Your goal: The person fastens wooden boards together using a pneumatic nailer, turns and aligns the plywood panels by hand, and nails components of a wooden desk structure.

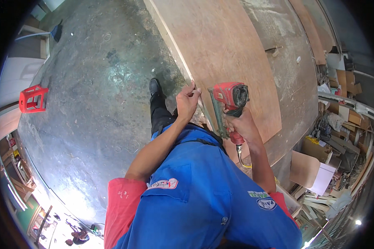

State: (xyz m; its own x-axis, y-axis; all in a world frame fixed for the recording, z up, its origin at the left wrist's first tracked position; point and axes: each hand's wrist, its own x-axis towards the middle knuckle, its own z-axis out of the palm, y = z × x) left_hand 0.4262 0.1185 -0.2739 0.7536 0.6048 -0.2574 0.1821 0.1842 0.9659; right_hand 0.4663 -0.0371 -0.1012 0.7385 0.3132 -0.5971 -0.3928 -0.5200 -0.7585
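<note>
My right hand (244, 123) is wrapped round the grip of a red and black nail gun (225, 92). Its long magazine runs down beside my fingers, and a yellow air hose (244, 165) joins the fitting under the handle. The gun is above a large brown wooden panel (228, 50). At the panel's left edge, my left hand (187, 103) has thumb and forefinger pinched together. Whatever is between those fingertips is too small to make out. A pale wooden strip (170, 39) runs along that edge, by my left fingertips.
The panel lies on a broader worn board surface (293, 74). Grey concrete floor (99, 91) spreads to the left, with a red plastic stool (33, 98) and a broom (56, 33). Wood offcuts and cardboard (316, 147) are piled at the right.
</note>
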